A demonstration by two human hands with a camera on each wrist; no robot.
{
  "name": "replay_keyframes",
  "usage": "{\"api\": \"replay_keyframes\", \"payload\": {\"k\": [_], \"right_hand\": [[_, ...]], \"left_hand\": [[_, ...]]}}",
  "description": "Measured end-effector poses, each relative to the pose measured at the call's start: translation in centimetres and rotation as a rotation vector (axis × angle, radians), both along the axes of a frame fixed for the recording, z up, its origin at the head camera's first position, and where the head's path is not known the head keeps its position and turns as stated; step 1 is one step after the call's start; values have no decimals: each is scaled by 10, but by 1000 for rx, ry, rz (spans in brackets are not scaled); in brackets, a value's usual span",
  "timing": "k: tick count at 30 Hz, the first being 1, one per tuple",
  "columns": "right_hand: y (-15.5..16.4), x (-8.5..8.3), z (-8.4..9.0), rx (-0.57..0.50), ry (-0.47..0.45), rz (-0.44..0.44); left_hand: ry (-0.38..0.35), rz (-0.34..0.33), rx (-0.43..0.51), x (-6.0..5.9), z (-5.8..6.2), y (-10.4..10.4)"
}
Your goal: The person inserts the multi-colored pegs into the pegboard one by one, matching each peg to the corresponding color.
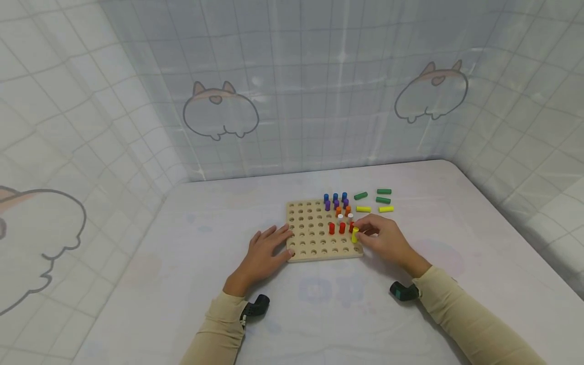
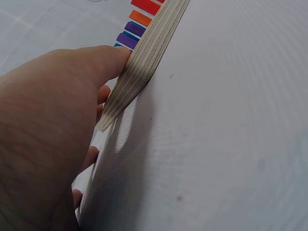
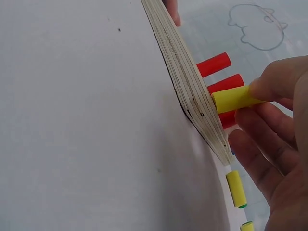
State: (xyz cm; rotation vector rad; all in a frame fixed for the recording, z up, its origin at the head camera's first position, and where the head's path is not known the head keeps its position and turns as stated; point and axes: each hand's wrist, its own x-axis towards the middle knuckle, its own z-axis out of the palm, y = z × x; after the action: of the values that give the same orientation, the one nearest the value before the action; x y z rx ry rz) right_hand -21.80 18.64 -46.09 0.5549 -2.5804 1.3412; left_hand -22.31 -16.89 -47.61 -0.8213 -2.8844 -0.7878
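A square wooden pegboard (image 1: 306, 239) with rows of holes lies on the table. My right hand (image 1: 385, 241) pinches a yellow peg (image 3: 233, 98) between thumb and fingers at the board's right side, its lower end at the board's surface. Whether that end sits in a hole cannot be seen. Behind it stand red pegs (image 1: 342, 228), white pegs (image 1: 340, 218), orange pegs (image 1: 338, 211), purple pegs (image 1: 327, 206) and blue pegs (image 1: 326, 197). My left hand (image 1: 266, 254) rests at the board's left edge with fingers spread, fingertips and thumb touching it.
Two yellow pegs (image 1: 363, 209) and three green pegs (image 1: 384, 191) lie loose on the table, behind and right of the board. The white-covered table (image 1: 219, 203) meets curtain-like sheets (image 1: 315, 101) at the back and sides.
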Motion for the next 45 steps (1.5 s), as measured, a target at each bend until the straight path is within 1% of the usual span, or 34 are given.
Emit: {"api": "replay_keyframes", "payload": {"k": [7, 10, 12, 15, 19, 25, 29, 34, 36, 40, 45], "right_hand": [[2, 1, 0, 36, 47, 12], [3, 1, 0, 27, 40, 18], [3, 1, 1, 12, 18, 8], [6, 1, 2, -5, -27, -34], [15, -2, 2, -8, -81, -97], [35, -16, -2, 2, -131, -198], [52, -28, -3, 5, -127, -288], [70, -39, -3, -27, -114, -383], [76, -41, -3, -33, -123, -402], [85, -47, -3, -25, -132, -407], [91, -53, -4, 18, -114, -397]], "left_hand": [[16, -8, -1, 0, 0, 1], [22, -5, 2, 0, 0, 2], [28, -3, 10, 1, 0, 3], [32, 1, 14, 1, 1, 3], [19, 1, 0, 0, -1, 3], [10, -3, -5, 0, -4, 2], [35, -4, -4, 2, -2, 1], [52, -6, 3, 3, -2, 1], [54, -6, 1, 2, -4, 0], [45, -4, -11, 0, -7, -1], [20, -8, -10, -1, -6, -2]]}}
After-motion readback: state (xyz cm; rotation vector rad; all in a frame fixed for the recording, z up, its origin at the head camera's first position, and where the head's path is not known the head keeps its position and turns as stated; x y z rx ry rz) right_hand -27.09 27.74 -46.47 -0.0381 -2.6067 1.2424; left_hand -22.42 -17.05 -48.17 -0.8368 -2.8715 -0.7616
